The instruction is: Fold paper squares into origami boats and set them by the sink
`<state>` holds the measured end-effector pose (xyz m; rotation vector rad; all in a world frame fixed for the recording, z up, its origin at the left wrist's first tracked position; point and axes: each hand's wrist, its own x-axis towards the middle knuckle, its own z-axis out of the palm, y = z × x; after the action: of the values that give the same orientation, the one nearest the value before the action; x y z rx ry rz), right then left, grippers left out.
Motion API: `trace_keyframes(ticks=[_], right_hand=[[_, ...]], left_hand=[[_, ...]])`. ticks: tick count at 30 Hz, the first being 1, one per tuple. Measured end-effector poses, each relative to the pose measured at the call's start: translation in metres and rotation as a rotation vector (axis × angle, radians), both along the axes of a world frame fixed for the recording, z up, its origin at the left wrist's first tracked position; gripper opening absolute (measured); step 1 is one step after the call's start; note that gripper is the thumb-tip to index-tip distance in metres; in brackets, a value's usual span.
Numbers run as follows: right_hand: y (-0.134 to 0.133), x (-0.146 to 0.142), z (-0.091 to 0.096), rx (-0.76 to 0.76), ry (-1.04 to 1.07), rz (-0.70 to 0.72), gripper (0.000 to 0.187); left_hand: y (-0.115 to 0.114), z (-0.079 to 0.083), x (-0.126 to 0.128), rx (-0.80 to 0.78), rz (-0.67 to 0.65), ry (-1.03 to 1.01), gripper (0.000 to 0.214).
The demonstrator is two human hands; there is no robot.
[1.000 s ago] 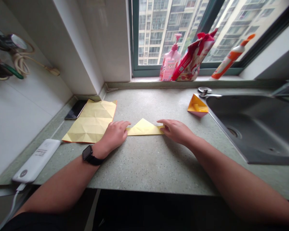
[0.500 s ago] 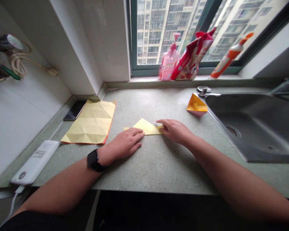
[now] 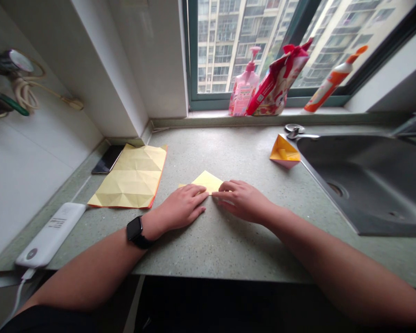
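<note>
A small folded yellow paper [image 3: 208, 180] lies flat on the green speckled counter [image 3: 222, 240], mostly covered by my hands. My left hand [image 3: 182, 208], with a black watch at the wrist, lies flat on its left part, fingers stretched out. My right hand [image 3: 241, 200] presses its right part, fingers extended and together, the tips meeting my left fingertips. Neither hand grips anything.
A creased yellow sheet [image 3: 131, 178] and a dark phone [image 3: 107, 159] lie at the left. A white power bank [image 3: 46, 236] sits at the counter's left edge. A folded orange paper shape [image 3: 284, 151] stands beside the steel sink [image 3: 367, 180]. Bottles and a red bag [image 3: 273, 83] line the sill.
My left hand slid right onto the folded paper, then my right hand slid left over it until the fingertips met. Less of the yellow paper shows now.
</note>
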<state>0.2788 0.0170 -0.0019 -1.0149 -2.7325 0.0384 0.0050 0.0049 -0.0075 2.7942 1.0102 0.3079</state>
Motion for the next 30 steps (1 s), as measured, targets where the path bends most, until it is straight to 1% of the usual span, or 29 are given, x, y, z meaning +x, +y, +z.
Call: trace_keyframes(ticks=[8, 15, 20, 27, 30], right_hand=[[-0.002, -0.003, -0.002, 0.008, -0.076, -0.008, 0.035], [-0.007, -0.006, 0.004, -0.017, -0.108, -0.074, 0.035], [-0.013, -0.007, 0.016, -0.075, -0.185, -0.166, 0.035], [-0.017, 0.001, 0.043, -0.293, -0.344, -0.35, 0.038], [-0.017, 0.008, 0.053, -0.352, -0.392, -0.408, 0.038]], left_hand=[[-0.001, 0.001, 0.0, -0.027, 0.012, -0.029, 0.042], [-0.001, 0.003, 0.001, -0.022, 0.015, -0.006, 0.041], [-0.001, 0.004, 0.001, -0.027, 0.019, -0.001, 0.041], [-0.001, 0.005, 0.002, -0.068, 0.034, -0.002, 0.039], [-0.001, 0.006, 0.001, -0.076, 0.036, 0.008, 0.04]])
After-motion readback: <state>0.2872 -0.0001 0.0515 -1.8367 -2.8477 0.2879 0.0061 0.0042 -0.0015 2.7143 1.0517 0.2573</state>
